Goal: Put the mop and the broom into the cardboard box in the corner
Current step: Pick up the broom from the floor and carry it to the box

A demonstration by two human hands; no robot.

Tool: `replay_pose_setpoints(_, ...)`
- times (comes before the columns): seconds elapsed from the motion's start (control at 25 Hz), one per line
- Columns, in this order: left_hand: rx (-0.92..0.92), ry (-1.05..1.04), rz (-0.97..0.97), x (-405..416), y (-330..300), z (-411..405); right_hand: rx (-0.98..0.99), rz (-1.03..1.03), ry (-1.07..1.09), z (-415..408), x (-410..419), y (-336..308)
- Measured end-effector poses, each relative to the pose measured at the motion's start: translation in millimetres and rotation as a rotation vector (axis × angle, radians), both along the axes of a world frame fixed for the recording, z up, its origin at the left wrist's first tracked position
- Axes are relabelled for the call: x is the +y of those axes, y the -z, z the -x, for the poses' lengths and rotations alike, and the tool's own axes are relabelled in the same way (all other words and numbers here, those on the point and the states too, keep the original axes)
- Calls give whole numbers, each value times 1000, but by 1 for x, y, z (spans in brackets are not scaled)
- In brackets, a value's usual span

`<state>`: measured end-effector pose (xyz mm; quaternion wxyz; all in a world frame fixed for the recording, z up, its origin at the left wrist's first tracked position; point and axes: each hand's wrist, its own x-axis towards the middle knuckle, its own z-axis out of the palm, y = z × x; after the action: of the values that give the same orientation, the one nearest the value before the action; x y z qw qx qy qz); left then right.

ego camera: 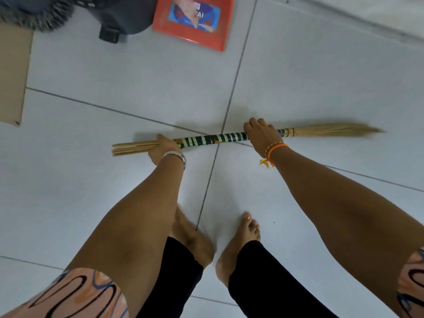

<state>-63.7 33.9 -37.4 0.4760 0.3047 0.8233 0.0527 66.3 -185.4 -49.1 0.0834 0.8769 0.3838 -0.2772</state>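
Observation:
A stick broom [213, 139] lies across the white tiled floor in front of my bare feet, its shaft wrapped in green and black tape, its bristle tip pointing right. My left hand [164, 150] grips the bare-stick end at the left. My right hand [260, 136] grips the shaft near the bristle end. A cardboard box flap [12, 74] shows at the left edge. A grey shaggy mop head [39, 16] sits at the top left, just above the cardboard.
A red dustpan [195, 21] with a blue label lies at the top middle. Beside it stands a dark bucket-like object [119, 14]. A wall base [367, 17] runs along the top right.

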Motion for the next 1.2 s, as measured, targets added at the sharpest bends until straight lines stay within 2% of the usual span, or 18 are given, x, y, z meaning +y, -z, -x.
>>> replay_pose_setpoints(0.12, -89, -29, -230, 17, -68, -16, 85, -34, 61, -7, 16, -62)
replay_pose_setpoints(0.24, -292, -90, -372, 42, -149, -41, 169, -60, 107, -19, 39, -143)
replay_pose_setpoints(0.32, -421, -100, -434, 60, -220, -60, 224, -58, 122, -30, 57, -211)
replay_pose_setpoints(0.44, -487, 40, -567, 86, -346, -90, 278, -95, 220, -51, 88, -325)
replay_pose_setpoints(0.52, -623, 82, -675, 102, -441, -105, 305, -156, 281, -58, 110, -403)
replay_pose_setpoints(0.6, -776, 125, -699, 116, -512, -114, 326, -214, 288, -56, 129, -459)
replay_pose_setpoints(0.76, -919, 187, -725, 163, -627, -121, 385, -362, 346, -32, 187, -544)
replay_pose_setpoints(0.88, -1050, 294, -668, 207, -669, -120, 357, -403, 312, -8, 242, -570)
replay_pose_setpoints(1.04, -1063, 684, -757, 286, -707, -98, 351, -473, 289, 23, 341, -591)
replay_pose_setpoints(1.2, -1097, 946, -770, 375, -745, -71, 342, -493, 308, 50, 448, -616)
